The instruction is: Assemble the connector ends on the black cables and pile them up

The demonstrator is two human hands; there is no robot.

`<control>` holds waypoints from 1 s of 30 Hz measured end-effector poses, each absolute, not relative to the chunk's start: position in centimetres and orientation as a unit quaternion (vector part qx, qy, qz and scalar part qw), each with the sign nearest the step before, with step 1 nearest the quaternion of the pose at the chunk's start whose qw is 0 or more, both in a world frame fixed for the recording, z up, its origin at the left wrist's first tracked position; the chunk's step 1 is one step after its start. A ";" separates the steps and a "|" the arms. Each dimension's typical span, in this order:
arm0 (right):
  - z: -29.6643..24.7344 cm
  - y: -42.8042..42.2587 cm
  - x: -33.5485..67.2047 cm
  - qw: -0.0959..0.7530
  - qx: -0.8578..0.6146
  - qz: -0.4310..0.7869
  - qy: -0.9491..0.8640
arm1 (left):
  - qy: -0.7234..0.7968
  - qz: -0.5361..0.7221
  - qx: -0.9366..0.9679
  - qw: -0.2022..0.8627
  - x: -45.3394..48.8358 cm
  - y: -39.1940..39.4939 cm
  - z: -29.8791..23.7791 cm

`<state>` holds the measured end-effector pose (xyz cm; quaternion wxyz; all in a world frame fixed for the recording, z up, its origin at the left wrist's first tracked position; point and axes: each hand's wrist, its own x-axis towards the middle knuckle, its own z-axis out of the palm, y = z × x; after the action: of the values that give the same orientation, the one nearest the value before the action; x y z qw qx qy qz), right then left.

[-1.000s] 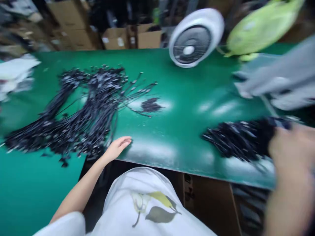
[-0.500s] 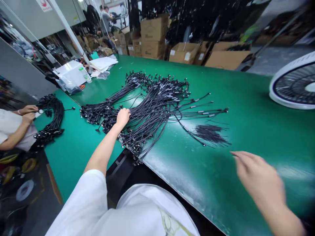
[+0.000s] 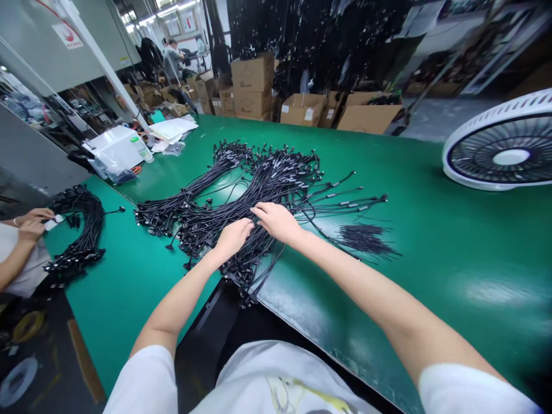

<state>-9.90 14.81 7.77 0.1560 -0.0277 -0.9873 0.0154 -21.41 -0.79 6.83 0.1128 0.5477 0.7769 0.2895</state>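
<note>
**Light touch on the black cable heap (image 3: 276, 178)**

From my remote seat I have the left hand (image 3: 233, 238) half curled, its fingertips sunk among the strands near the middle of the black cable heap; I cannot tell whether it pinches anything; the right hand (image 3: 278, 223) lies open and wide, fingers spread over the cables, holding nothing I can make out; the heap sits on the green bench mat (image 3: 431, 241), its near end reaching the mat's front edge; connector ends crowd the far side, while thin leads fan out to the right, near a small tuft of fine black wires (image 3: 366, 240); to handle this well, I'd keep the fingers spread and the pressure low, since a tight grab among so many connectors would likely snag strands and drag them over that edge; a round white fan (image 3: 502, 155) stands well off to the right; at the far left, a co-worker's hands (image 3: 30, 221) are just beside a separate looped cable bundle (image 3: 80, 230); cardboard boxes (image 3: 252, 86) are stacked beyond the bench.
</note>
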 end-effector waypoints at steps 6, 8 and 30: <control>10.7 14.6 -9.4 0.187 0.042 -0.003 -0.981 | 0.674 0.460 0.434 0.382 -20.4 -6.4 11.1; 11.0 14.1 -8.7 0.235 0.067 0.013 -0.970 | 0.596 0.518 0.403 0.462 -19.1 -8.7 13.0; 16.3 21.5 0.2 0.194 -0.179 -0.073 -0.962 | 0.430 0.838 0.251 0.225 -20.6 -17.4 16.1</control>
<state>0.24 21.54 16.34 0.1938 -0.1787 -0.9619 -0.0732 -20.62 -17.43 16.10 0.2253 0.2505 0.4295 0.8378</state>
